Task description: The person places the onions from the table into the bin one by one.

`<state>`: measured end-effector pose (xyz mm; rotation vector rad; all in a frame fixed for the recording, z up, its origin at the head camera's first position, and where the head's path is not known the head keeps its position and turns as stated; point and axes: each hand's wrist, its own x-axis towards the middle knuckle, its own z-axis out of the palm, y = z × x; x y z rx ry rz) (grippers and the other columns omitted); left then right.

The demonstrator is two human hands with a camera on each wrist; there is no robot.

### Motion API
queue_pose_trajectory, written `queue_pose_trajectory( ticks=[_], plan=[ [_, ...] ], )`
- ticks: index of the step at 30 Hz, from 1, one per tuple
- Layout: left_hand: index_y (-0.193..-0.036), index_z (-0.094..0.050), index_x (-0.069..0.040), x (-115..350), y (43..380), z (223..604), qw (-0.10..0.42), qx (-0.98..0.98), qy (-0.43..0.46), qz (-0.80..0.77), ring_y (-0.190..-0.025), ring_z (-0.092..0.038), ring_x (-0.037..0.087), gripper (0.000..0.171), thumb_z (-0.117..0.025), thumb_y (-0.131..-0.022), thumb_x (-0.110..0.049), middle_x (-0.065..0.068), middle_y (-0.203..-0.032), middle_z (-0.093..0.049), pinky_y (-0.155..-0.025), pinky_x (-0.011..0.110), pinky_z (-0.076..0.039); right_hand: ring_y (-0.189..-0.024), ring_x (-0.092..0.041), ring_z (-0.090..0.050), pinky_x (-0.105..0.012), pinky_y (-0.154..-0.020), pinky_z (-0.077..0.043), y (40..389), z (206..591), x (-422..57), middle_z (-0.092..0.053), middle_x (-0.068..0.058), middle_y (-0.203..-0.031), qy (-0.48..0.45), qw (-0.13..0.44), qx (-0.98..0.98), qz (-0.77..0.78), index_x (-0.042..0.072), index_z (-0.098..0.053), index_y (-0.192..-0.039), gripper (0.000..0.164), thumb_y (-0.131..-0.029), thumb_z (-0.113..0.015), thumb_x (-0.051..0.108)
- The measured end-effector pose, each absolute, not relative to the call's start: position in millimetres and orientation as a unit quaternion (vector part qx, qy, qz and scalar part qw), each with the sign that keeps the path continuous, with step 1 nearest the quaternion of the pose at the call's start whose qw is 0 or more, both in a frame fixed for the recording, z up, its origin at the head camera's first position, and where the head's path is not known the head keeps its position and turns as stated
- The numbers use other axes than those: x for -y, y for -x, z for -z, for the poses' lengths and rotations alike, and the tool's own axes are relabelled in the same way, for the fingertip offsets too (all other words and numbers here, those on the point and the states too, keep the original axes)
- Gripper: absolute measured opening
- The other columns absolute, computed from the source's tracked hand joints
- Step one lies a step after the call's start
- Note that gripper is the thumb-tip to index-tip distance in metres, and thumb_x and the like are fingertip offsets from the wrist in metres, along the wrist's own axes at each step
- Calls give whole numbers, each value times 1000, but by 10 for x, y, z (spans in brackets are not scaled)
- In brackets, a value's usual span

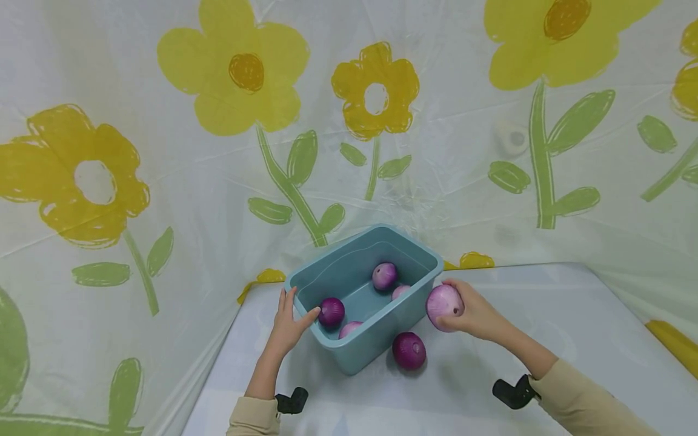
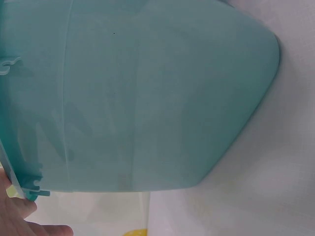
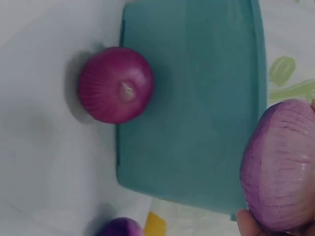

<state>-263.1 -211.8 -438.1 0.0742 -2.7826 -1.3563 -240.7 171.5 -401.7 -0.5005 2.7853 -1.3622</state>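
A light purple onion (image 1: pixel 444 307) is gripped between the thumb and fingers of my right hand (image 1: pixel 480 309), just outside the right end of a blue-green plastic bin (image 1: pixel 362 348). In the right wrist view this onion (image 3: pixel 278 167) fills the right edge. My left hand (image 1: pixel 289 327) touches the bin's left corner, thumb over the rim and fingers straight along the outside. Inside the bin lie a dark purple onion (image 1: pixel 331 312), a lighter onion (image 1: pixel 385 276) and two pale onions partly hidden by the near wall. Another dark onion (image 1: pixel 409 351) sits on the table against the bin.
The bin stands on a white-covered table (image 1: pixel 523 315). A flower-printed sheet (image 1: pixel 436 181) hangs behind and to the sides. Part of another purple round thing (image 3: pixel 120 227) shows at the bottom of the right wrist view. Each wrist wears a black camera mount (image 1: pixel 512 393).
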Motion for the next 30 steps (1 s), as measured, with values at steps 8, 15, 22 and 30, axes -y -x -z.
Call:
queue_pose_trajectory(
  ticks=[8, 15, 22, 30],
  plan=[
    [-147, -13, -16, 2120, 2630, 4383, 21, 900, -24, 434, -135, -6, 48, 89, -59, -80, -54, 15, -153, 5, -94, 70, -23, -107, -39, -49, -51, -82, -49, 2579, 3678, -1656, -43, -27, -126, 194, -27, -894, 404, -6, -31, -132, 79, -73, -73, 28],
    [-147, -13, -16, 2119, 2624, 4378, 20, 899, -27, 436, -135, -5, 49, 89, -60, -81, -52, 15, -153, 5, -94, 70, -23, -109, -38, -48, -52, -86, -47, 2755, 3493, -1548, -43, -24, -127, 206, -34, -894, 396, -4, -32, -133, 79, -74, -71, 30],
    [-147, -13, -16, 2117, 2625, 4384, 19, 898, -27, 438, -135, -5, 49, 89, -60, -80, -53, 16, -153, 5, -94, 70, -23, -110, -35, -49, -50, -88, -46, 2922, 3403, -1365, -45, -21, -126, 221, -23, -893, 392, -3, -33, -134, 77, -75, -71, 29],
    [-147, -13, -17, 2127, 2632, 4392, 19, 898, -24, 438, -136, -4, 48, 88, -59, -81, -52, 15, -153, 6, -95, 70, -20, -111, -34, -50, -48, -90, -46, 3131, 3328, -1083, -46, -21, -127, 227, -12, -902, 367, -3, -32, -135, 77, -75, -68, 30]
  ],
)
